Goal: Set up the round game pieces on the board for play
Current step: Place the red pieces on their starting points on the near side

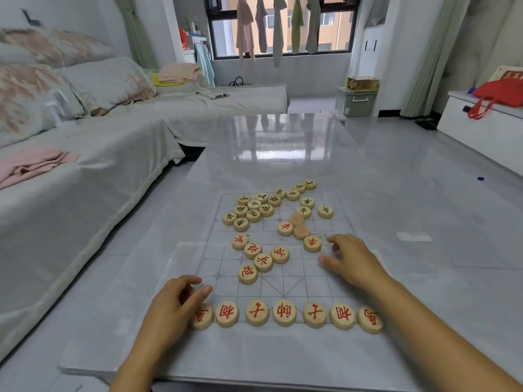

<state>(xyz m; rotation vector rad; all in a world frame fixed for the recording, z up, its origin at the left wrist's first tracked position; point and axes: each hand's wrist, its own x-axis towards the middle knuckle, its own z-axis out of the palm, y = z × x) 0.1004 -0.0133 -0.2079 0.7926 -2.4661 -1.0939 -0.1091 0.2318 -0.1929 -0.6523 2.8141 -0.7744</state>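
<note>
The left grip [177, 302] partly covers the near-left piece [204, 320] of the board [283, 284]; I cannot tell if it grasps. The right grip [352, 260] is released at the board's right edge.

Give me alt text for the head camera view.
Seven red-lettered round pieces line the near edge of a game board; the left hand touches the leftmost piece, the right hand hovers by loose red pieces, black-lettered pieces heaped beyond.

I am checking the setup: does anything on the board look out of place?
Only the near row is lined up; loose red pieces mid-board and the dark-lettered heap at the far side lie scattered.
</note>
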